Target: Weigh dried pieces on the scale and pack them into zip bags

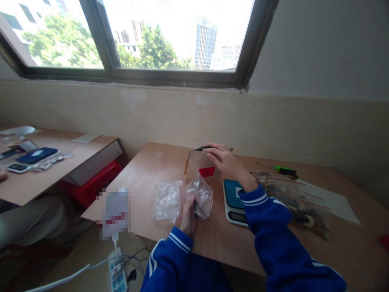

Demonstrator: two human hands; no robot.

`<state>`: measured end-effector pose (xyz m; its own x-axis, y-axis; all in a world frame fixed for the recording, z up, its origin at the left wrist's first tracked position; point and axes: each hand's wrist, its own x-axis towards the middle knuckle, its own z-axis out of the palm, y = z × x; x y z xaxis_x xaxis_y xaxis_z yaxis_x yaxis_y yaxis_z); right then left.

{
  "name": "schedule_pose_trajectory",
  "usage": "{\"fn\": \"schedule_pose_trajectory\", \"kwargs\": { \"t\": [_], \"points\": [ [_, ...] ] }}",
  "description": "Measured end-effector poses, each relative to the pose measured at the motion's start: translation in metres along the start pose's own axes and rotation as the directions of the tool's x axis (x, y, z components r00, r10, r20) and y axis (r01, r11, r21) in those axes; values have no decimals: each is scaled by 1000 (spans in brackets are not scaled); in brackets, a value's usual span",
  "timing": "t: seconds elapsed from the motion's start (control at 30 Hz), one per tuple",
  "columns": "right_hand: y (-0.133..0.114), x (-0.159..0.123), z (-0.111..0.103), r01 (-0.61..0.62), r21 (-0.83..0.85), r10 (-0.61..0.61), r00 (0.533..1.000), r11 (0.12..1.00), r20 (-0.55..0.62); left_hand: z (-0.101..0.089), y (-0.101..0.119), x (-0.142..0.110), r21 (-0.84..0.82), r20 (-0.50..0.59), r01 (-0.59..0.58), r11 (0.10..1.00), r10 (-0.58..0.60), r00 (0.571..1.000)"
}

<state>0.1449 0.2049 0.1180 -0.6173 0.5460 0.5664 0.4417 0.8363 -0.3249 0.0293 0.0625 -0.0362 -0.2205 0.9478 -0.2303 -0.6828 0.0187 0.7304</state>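
My left hand (189, 215) grips a clear plastic zip bag (204, 196) above the table's front part; something dark shows by my fingers, too small to name. Another clear plastic bag (167, 200) lies flat just left of it. Behind stands a brownish see-through pouch (193, 162) with a red label and a dark top edge. My right hand (223, 160) is at the pouch's top, fingers stretched out and apart over its rim; whether the fingertips touch it I cannot tell. Below my right forearm sits a blue and white digital scale (234, 194), partly covered by the sleeve.
Right of the scale lie zip bags of dark parts (306, 219) and a white sheet (340, 202). A green and black screwdriver (284, 169) lies behind them. A power strip (117, 269) is below left. On the neighbouring table are another scale (36, 155) and a person's hand (3, 173).
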Motion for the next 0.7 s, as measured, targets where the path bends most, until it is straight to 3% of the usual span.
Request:
{"fn": "schedule_pose_trajectory", "kwargs": {
  "t": [0.1, 0.23, 0.4, 0.5, 0.53, 0.6, 0.67, 0.7],
  "points": [
    [-4, -7, 0, -38, -84, 36, 999, 996, -27, -1, 0, 0, -84, -36, 62, 995, -65, 997],
    [-9, -16, -1, -104, -87, 86, 978, 991, -191, -2, 0, 1, -80, -34, 57, 995, -60, 998],
    [-14, -27, -2, -164, -103, 146, 976, 981, -160, -1, 1, 1, -72, -8, 46, 996, -47, 999],
    [-31, -34, -8, -168, 38, 172, 959, 985, -227, 1, 2, 0, -72, -6, 50, 996, -51, 999],
    [-38, -38, -10, -164, 137, 188, 964, 977, -186, 1, 2, 0, -69, -7, 52, 996, -52, 999],
    [-50, -48, -9, -208, 348, 207, 977, 914, 42, 2, 1, 0, -61, -5, 44, 997, -44, 999],
    [-55, -61, -1, -321, 444, 189, 930, 837, 316, 2, 1, 0, -61, 10, 15, 998, -14, 1000],
    [-55, -68, 6, -368, 436, 191, 897, 821, 399, 2, 1, 0, -65, 29, 5, 998, -3, 1000]
  ]
}}
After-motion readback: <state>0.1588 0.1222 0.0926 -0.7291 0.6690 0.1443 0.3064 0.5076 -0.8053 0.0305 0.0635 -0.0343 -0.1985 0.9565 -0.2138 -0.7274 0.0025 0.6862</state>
